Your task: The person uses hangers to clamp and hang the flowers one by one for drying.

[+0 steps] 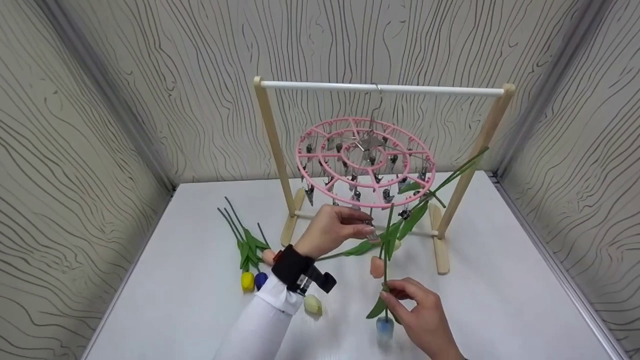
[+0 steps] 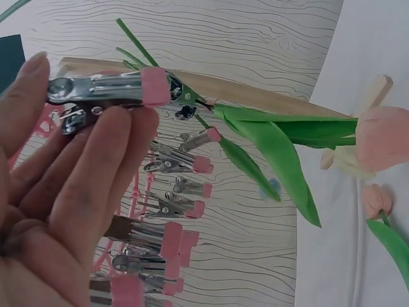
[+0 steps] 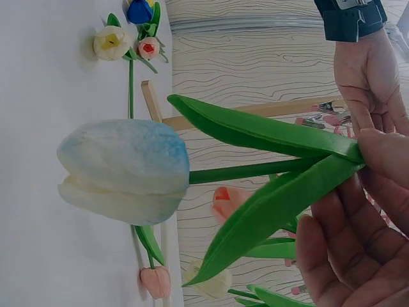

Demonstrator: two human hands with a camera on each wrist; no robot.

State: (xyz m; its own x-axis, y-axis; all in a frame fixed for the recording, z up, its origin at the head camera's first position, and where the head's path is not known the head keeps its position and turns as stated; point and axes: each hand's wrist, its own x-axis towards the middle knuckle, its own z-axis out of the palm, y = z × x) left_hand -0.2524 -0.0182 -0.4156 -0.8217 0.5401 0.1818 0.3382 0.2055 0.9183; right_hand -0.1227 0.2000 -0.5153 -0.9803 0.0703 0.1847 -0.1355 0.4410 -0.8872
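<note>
A pink round hanger (image 1: pixel 375 186) carries several small metal clips. My left hand (image 1: pixel 332 230) pinches one clip (image 2: pixel 108 89) with pink tips, at the hanger's near side; nothing shows between the tips. Lower down, my right hand (image 1: pixel 420 310) pinches the stem of a blue-and-white tulip (image 3: pixel 124 173) near its leaves. This tulip hangs head down, its bloom (image 1: pixel 384 327) lowest and its stem reaching up beside the left hand. A peach tulip (image 2: pixel 383 137) hangs head down close by, its stem at another clip (image 2: pixel 182 93).
The hanger's hook sits on the white bar (image 1: pixel 320 86) of a rack with wooden posts (image 1: pixel 274 145). On the white table (image 1: pixel 190 260), a yellow tulip (image 1: pixel 247 282), a dark blue tulip (image 1: pixel 260 280), a peach one (image 1: pixel 268 256) and a white one (image 1: pixel 313 304) lie to the left.
</note>
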